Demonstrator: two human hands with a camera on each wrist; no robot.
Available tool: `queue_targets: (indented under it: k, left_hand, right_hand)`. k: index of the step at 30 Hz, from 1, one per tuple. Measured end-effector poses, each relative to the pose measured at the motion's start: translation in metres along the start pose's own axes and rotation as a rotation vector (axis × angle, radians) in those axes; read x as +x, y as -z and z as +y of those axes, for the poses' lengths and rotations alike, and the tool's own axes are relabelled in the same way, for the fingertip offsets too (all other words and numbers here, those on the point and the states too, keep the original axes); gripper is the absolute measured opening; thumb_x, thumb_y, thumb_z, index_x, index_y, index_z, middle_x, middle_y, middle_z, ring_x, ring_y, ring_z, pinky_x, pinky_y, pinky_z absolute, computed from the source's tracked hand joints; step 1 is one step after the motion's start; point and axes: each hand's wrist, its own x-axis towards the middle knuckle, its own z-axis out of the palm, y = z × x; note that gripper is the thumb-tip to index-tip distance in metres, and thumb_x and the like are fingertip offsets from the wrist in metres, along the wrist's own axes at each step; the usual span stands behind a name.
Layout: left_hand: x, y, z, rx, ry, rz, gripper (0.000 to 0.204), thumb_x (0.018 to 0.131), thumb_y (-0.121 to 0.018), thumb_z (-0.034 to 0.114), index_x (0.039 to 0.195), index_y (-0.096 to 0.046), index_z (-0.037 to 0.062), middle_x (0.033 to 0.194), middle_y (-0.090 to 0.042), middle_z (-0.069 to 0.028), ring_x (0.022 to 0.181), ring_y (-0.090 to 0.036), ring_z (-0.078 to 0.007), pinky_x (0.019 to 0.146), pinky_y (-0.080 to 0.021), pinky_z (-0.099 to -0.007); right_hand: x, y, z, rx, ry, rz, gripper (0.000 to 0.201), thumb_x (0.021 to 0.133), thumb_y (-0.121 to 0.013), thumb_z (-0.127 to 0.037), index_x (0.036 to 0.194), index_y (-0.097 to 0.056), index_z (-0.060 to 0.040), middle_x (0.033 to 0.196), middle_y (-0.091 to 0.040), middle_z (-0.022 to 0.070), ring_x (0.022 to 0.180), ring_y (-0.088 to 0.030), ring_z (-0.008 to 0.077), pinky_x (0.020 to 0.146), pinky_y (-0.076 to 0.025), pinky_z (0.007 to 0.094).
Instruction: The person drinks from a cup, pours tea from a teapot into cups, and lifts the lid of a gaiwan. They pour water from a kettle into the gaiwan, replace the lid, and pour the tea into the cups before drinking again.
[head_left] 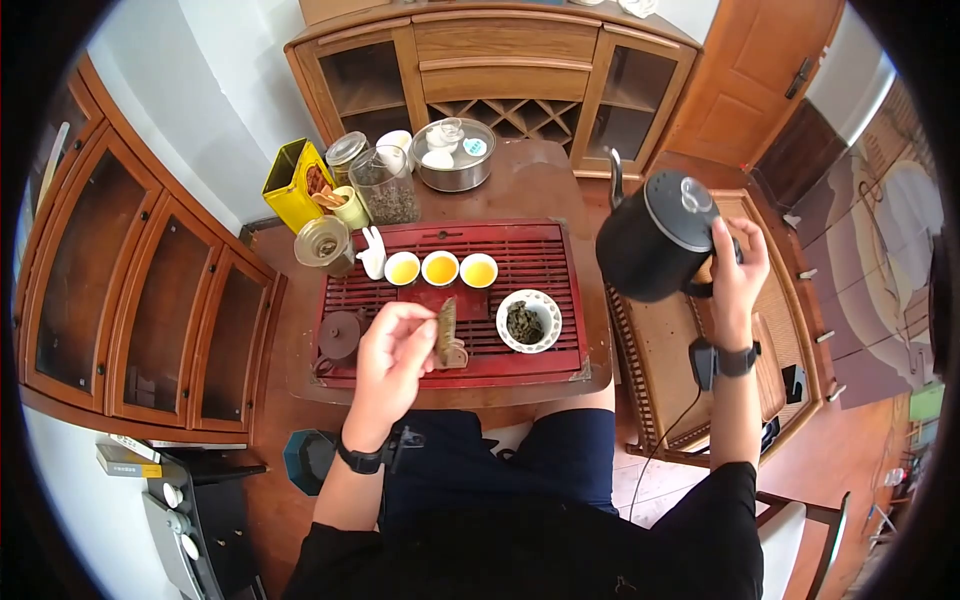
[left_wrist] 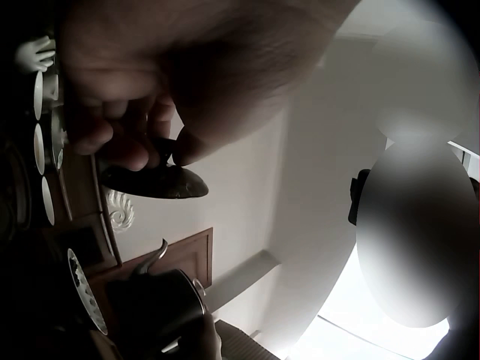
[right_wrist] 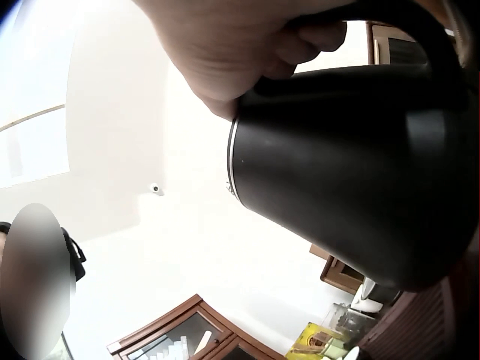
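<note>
My left hand (head_left: pixel 392 362) pinches a thin dark lid (head_left: pixel 447 332) by its knob, holding it on edge above the red slatted tray (head_left: pixel 400 378); the left wrist view shows the lid (left_wrist: pixel 161 182) under the fingertips. Around the handle of a black kettle (head_left: pixel 655 240) curls my right hand (head_left: pixel 740 268), off to the right of the tray, with the spout toward the back left. In the right wrist view the kettle (right_wrist: pixel 337 165) fills much of the frame. A white bowl (head_left: pixel 504 328) with dark wet leaves stands on the tray between the hands.
Three cups of yellow liquid (head_left: pixel 440 268), a white hand figurine (head_left: pixel 372 254) and a brown teapot (head_left: pixel 340 335) stand on the tray. Behind are glass jars (head_left: pixel 385 190), a yellow tin (head_left: pixel 292 187) and a round glass-lidded pot (head_left: pixel 453 160). A cable (head_left: pixel 660 440) hangs at the right.
</note>
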Motion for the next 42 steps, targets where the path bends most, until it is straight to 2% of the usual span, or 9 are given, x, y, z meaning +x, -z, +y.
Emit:
queue_targets:
  k: [2, 7, 9, 13, 14, 18, 25, 33, 42]
  left_hand:
    - [-0.012, 0.011, -0.002, -0.001, 0.014, 0.028, 0.014, 0.105, -0.061, 0.015, 0.113, -0.059, 0.0033, 0.085, -0.061, 0.0013, 0.066, -0.055, -0.0041, 0.057, -0.044, -0.0197]
    - [-0.038, 0.029, 0.002, 0.010, 0.039, 0.083, 0.011, 0.105, -0.059, 0.013, 0.112, -0.060, 0.0042, 0.084, -0.061, 0.0014, 0.065, -0.054, -0.0040, 0.058, -0.043, -0.0195]
    - [-0.047, 0.035, 0.004, -0.005, 0.023, 0.095, 0.010, 0.106, -0.058, 0.012, 0.112, -0.060, 0.0040, 0.084, -0.061, 0.0010, 0.065, -0.054, -0.0043, 0.058, -0.043, -0.0198]
    - [-0.057, 0.043, 0.005, -0.002, 0.003, 0.112, 0.010, 0.106, -0.058, 0.010, 0.112, -0.060, 0.0029, 0.084, -0.061, 0.0005, 0.064, -0.053, -0.0041, 0.058, -0.043, -0.0202]
    - [-0.059, 0.045, 0.004, -0.006, 0.003, 0.123, 0.010, 0.106, -0.058, 0.010, 0.111, -0.060, 0.0027, 0.085, -0.062, 0.0004, 0.065, -0.053, -0.0039, 0.058, -0.043, -0.0202]
    - [-0.063, 0.052, 0.000, -0.005, 0.007, 0.141, 0.009, 0.106, -0.058, 0.011, 0.110, -0.061, 0.0032, 0.084, -0.063, 0.0004, 0.065, -0.054, -0.0038, 0.059, -0.044, -0.0198]
    - [-0.059, 0.063, -0.019, -0.023, 0.033, 0.154, 0.010, 0.106, -0.058, 0.012, 0.110, -0.061, 0.0038, 0.082, -0.062, 0.0012, 0.064, -0.054, -0.0038, 0.059, -0.044, -0.0198]
    - [-0.039, 0.072, -0.056, -0.175, 0.097, 0.082, 0.009, 0.107, -0.055, 0.013, 0.111, -0.060, 0.0063, 0.086, -0.061, 0.0019, 0.068, -0.054, -0.0035, 0.060, -0.043, -0.0196]
    - [-0.030, 0.070, -0.071, -0.258, 0.096, 0.080, 0.011, 0.109, -0.050, 0.012, 0.113, -0.059, 0.0067, 0.091, -0.061, 0.0026, 0.075, -0.056, -0.0024, 0.060, -0.044, -0.0202]
  right_hand:
    - [-0.020, 0.008, -0.015, -0.002, -0.031, -0.039, 0.024, 0.097, -0.075, -0.011, 0.113, -0.057, -0.0058, 0.062, -0.058, -0.0079, 0.054, -0.044, -0.0031, 0.050, -0.026, 0.0170]
    - [-0.050, 0.029, -0.011, -0.014, -0.024, -0.077, 0.023, 0.094, -0.077, -0.010, 0.108, -0.059, -0.0056, 0.062, -0.059, -0.0074, 0.053, -0.042, -0.0029, 0.050, -0.025, 0.0167]
    - [-0.059, 0.033, -0.015, -0.041, -0.033, -0.148, 0.023, 0.093, -0.077, -0.009, 0.107, -0.060, -0.0057, 0.063, -0.060, -0.0065, 0.054, -0.043, -0.0031, 0.051, -0.025, 0.0163]
    - [-0.072, 0.029, -0.028, -0.011, -0.058, -0.216, 0.025, 0.092, -0.079, -0.007, 0.108, -0.059, -0.0046, 0.070, -0.066, -0.0020, 0.060, -0.054, -0.0010, 0.054, -0.035, 0.0142]
    - [-0.074, 0.028, -0.032, -0.005, -0.077, -0.240, 0.027, 0.091, -0.079, -0.007, 0.108, -0.059, -0.0039, 0.075, -0.069, 0.0010, 0.062, -0.057, 0.0011, 0.056, -0.040, 0.0147]
    - [-0.076, 0.027, -0.040, -0.074, -0.045, -0.284, 0.028, 0.090, -0.080, -0.007, 0.108, -0.059, -0.0036, 0.077, -0.071, 0.0024, 0.064, -0.059, 0.0022, 0.058, -0.043, 0.0158]
    - [-0.076, 0.019, -0.051, -0.216, -0.026, -0.355, 0.032, 0.086, -0.085, -0.012, 0.105, -0.061, -0.0033, 0.077, -0.072, 0.0033, 0.067, -0.062, 0.0027, 0.061, -0.045, 0.0165]
    - [-0.073, 0.010, -0.065, -0.319, -0.036, -0.420, 0.034, 0.084, -0.087, -0.018, 0.105, -0.064, -0.0036, 0.073, -0.071, 0.0006, 0.066, -0.061, 0.0011, 0.061, -0.044, 0.0162]
    - [-0.069, -0.001, -0.071, -0.416, -0.007, -0.462, 0.036, 0.083, -0.088, -0.023, 0.104, -0.065, -0.0045, 0.078, -0.072, 0.0021, 0.073, -0.065, 0.0048, 0.068, -0.051, 0.0203]
